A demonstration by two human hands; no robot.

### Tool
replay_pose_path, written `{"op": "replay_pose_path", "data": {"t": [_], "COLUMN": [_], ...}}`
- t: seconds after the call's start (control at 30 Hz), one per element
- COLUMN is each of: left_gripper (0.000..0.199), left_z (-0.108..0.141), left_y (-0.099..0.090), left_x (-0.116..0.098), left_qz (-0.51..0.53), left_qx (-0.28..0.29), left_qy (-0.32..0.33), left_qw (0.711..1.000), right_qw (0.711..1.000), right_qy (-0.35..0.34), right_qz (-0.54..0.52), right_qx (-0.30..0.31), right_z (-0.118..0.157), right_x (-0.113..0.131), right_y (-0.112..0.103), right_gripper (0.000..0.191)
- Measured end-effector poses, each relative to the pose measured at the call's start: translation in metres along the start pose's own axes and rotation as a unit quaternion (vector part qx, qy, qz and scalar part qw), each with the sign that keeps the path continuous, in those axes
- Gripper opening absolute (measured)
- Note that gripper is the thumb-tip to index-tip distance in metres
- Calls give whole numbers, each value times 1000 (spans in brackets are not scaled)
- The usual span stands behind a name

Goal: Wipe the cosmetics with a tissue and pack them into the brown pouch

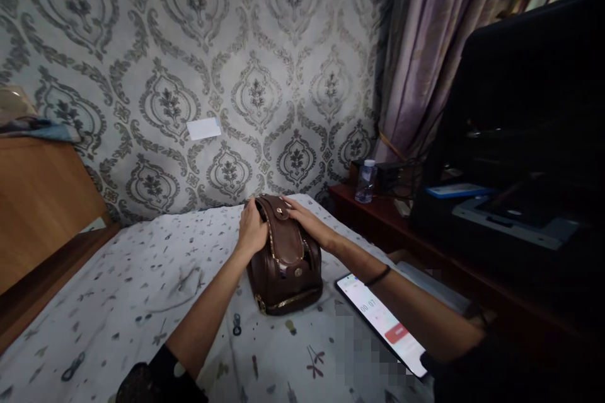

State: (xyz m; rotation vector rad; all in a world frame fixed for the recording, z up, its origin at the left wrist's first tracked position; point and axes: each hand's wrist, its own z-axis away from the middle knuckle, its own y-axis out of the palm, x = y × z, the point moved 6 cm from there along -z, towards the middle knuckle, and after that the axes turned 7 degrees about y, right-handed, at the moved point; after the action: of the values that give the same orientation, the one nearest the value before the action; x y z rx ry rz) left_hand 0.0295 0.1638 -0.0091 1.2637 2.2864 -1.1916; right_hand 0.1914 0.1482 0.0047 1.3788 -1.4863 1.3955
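Observation:
A brown leather bag [288, 286] with gold zippers stands on the white patterned bedsheet [155, 258]. Its top strap carries a gold clasp, and the zipper line around the strap is partly open. On the bag's upper left side, my left hand [253, 226] grips the edge, its fingertips partly hidden in the opening. My right hand [305, 219] lies against the upper right side near the clasp, fingers stretched along the leather. Beneath my right forearm, a phone [378, 321] with a lit timer screen rests on the sheet.
A plastic bottle [365, 182] stands on a dark red table [347, 198] at the back right, beside a large black screen [520, 113]. A wooden headboard [42, 195] is at the left. The patterned wall rises behind the bed.

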Motion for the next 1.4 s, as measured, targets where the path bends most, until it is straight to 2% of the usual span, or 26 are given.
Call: {"op": "replay_pose_path", "data": {"t": [0.07, 0.23, 0.33, 0.43, 0.53, 0.63, 0.7, 0.87, 1.2, 1.4], "left_gripper": [68, 43, 41, 42, 43, 43, 44, 46, 38, 37], "left_z": [-1, -2, -1, 0, 2, 3, 3, 1, 3, 4], "left_y": [0, 1, 3, 3, 4, 4, 4, 4, 2, 3], "left_x": [-2, -5, -3, -3, -3, -4, -4, -1, 7, -1], "left_qz": [-9, -21, -29, -33, -33, -28, -24, -7, 27, 21], "left_qx": [-7, -18, -27, -33, -38, -44, -48, -49, -66, -73], "left_qy": [-11, -10, -12, -9, -7, -5, -7, -25, -35, -31], "left_qw": [1000, 1000, 999, 999, 999, 999, 999, 998, 997, 997], "right_qw": [1000, 999, 998, 993, 972, 945, 936, 929, 927, 929], "right_qy": [3, -5, -8, -17, -20, 9, 32, 37, -23, 1], "right_qz": [3, 40, 63, 110, 230, 323, 347, 365, 364, 364], "right_qx": [4, -7, -17, -27, -47, -60, -51, -47, -90, -65], "right_z": [1, -1, 9, 30, 51, 63, 65, 65, 68, 64], "right_x": [-3, -6, -1, 7, 15, 16, 13, 7, -7, -3], "right_y": [-1, -3, 0, 7, 18, 26, 29, 31, 31, 30], "right_gripper": [55, 47, 46, 60, 84, 104, 108, 106, 97, 111]}}
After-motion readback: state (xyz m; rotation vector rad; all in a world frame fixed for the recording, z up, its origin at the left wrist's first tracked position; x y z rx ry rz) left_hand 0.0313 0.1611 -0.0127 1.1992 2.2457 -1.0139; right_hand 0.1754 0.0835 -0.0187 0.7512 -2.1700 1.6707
